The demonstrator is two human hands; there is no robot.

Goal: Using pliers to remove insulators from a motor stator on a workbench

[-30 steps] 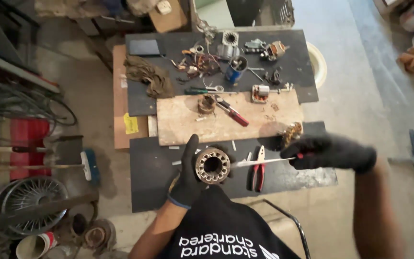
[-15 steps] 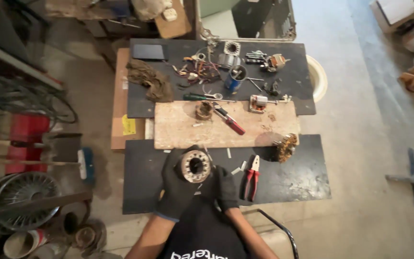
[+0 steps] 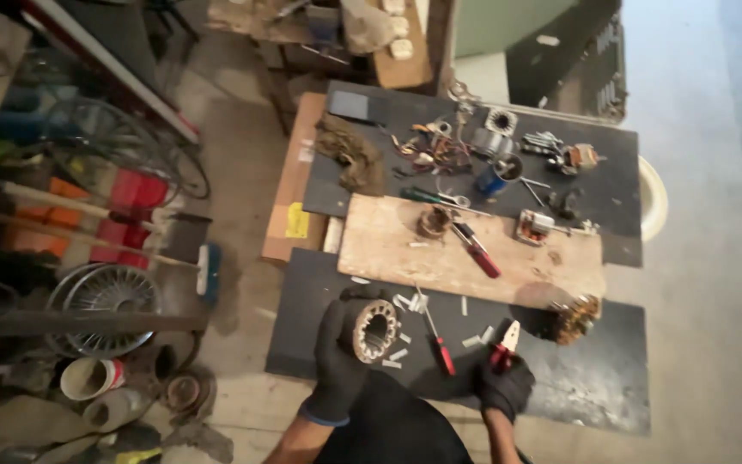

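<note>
Both my hands wear black gloves. My left hand [image 3: 337,361] grips a round metal motor stator [image 3: 374,330] with a toothed bore, held over the near black board [image 3: 319,301]. My right hand [image 3: 505,385] closes on the red handles of a pair of pliers [image 3: 503,342] lying on that board. Between the hands lies a thin red-handled screwdriver [image 3: 436,337]. Small white slips [image 3: 405,302] are scattered around the stator. A clump of copper winding [image 3: 574,318] sits to the right.
A wooden plank [image 3: 388,241] carries a small coil and a red-handled tool [image 3: 476,249]. The far black board [image 3: 611,189] holds motor parts, wires, a rag [image 3: 352,155] and a blue cup. Wheels, brooms and buckets crowd the floor at left. A white basin [image 3: 653,196] lies at right.
My right hand let go of the thin tool it held out to the right a second ago, came in near the stator, and now rests on the pliers. The stator stays in my left hand.
</note>
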